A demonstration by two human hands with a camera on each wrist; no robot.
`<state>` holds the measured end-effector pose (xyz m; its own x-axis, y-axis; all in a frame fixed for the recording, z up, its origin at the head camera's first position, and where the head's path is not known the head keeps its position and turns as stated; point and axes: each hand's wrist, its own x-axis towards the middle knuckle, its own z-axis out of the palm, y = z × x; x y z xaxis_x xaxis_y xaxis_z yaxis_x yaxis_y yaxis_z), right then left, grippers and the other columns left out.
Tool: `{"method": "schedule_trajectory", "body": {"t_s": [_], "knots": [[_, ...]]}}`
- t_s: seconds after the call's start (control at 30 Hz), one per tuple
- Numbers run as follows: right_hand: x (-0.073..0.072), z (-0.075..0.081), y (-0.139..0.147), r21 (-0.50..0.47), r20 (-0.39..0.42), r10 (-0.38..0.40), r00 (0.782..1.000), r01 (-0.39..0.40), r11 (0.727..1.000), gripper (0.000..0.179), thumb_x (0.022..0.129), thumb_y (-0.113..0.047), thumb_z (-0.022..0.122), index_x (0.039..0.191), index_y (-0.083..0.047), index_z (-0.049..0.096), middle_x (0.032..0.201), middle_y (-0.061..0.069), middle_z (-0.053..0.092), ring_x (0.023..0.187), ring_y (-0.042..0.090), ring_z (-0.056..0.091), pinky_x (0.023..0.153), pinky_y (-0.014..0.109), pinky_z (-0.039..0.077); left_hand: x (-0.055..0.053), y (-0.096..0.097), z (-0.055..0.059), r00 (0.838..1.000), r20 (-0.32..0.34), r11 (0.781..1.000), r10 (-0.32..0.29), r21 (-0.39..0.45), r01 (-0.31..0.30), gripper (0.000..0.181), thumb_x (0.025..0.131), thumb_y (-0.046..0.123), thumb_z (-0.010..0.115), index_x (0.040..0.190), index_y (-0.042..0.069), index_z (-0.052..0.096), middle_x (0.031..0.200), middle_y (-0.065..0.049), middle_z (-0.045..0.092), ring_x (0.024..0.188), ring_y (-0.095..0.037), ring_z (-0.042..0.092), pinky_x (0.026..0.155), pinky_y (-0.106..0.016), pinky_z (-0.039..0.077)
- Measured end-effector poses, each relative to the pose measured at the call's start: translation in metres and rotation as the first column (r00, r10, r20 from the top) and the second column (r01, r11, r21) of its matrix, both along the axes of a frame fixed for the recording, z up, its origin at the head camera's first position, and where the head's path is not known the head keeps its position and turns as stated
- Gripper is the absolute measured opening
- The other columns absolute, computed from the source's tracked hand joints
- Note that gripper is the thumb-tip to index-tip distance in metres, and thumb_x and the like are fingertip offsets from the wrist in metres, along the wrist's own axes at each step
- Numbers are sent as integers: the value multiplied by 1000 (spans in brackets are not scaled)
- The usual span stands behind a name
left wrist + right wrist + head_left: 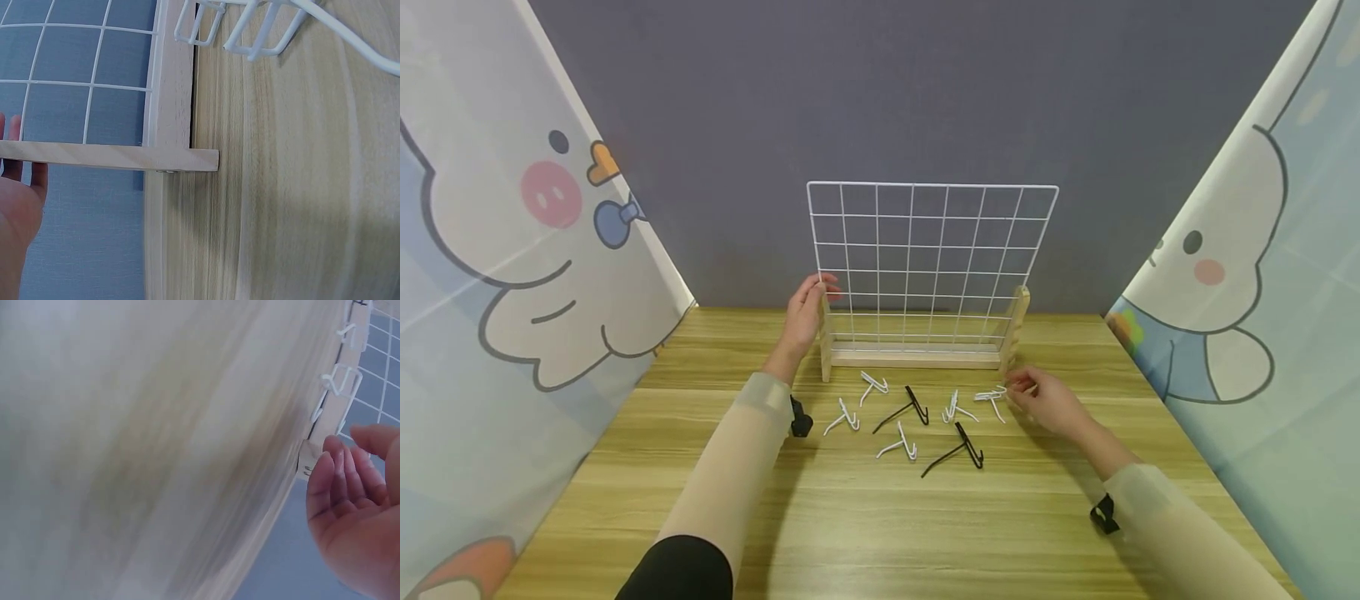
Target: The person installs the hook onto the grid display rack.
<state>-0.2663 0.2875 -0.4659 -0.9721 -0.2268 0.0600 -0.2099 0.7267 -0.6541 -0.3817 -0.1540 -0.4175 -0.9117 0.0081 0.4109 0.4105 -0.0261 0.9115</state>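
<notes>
A white wire grid (925, 250) stands upright in a wooden base with two side posts. My left hand (806, 312) grips the top of the left wooden post (112, 155); in the left wrist view its fingers pass behind the post. My right hand (1047, 402) is low beside the right post (1017, 325), fingers loosely bent and thumb apart in the right wrist view. Its fingertips are right at the end of the rightmost white hook (992, 398), which lies on the table. Nothing shows between thumb and fingers there.
Several more white hooks (874, 385) and two black hooks (958, 448) lie scattered on the wooden table (865, 525) before the rack. A grey panel (925, 92) rises behind. Cartoon-printed cloths (512, 208) hang at both sides.
</notes>
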Motion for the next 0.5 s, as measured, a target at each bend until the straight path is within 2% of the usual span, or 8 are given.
{"method": "schedule_trajectory", "body": {"t_s": [0.07,0.13,0.23,0.3,0.43,0.5], "knots": [[2,-1,0,-56,62,-8,998,12,998,25,107,-13,70,124,6,70,106,19,76,82,19,69,64,27,56,0,0,0,1000,-7,1000,3,-3,-3,42,118,17,37,141,-12,56,141,-45,56,129,-59,60,125,-72,35],[4,-2,-1,-121,151,-3,989,21,992,26,107,-14,70,122,7,70,99,16,75,79,18,68,63,28,57,0,0,0,1000,-3,1000,14,-9,-14,42,118,17,38,140,-12,57,139,-44,59,126,-54,64,123,-65,40],[5,-2,-3,-168,248,18,969,25,986,28,107,-15,69,123,8,69,89,9,72,77,16,65,63,29,56,0,0,1,999,5,999,34,-19,-33,42,118,19,38,141,-11,57,137,-41,62,118,-36,69,119,-56,46],[6,-3,-5,-183,293,28,956,27,983,30,107,-15,69,125,8,69,86,5,68,77,15,62,64,29,55,0,0,0,999,12,999,37,-30,-37,44,118,20,37,142,-12,56,138,-40,61,117,-31,69,120,-56,44],[5,-6,-9,-200,311,40,950,24,979,31,106,-16,71,125,10,69,80,1,62,73,14,56,62,28,49,-2,-1,-1,1000,14,999,24,-35,-23,45,118,18,35,144,-13,55,141,-43,58,125,-45,67,129,-66,33],[4,-8,-11,-201,310,24,951,40,979,31,105,-16,73,123,9,70,79,0,61,72,14,55,62,27,48,-3,-2,-2,1000,14,999,24,-38,-24,45,118,18,35,144,-12,56,140,-44,59,130,-51,64,130,-67,32]]}}
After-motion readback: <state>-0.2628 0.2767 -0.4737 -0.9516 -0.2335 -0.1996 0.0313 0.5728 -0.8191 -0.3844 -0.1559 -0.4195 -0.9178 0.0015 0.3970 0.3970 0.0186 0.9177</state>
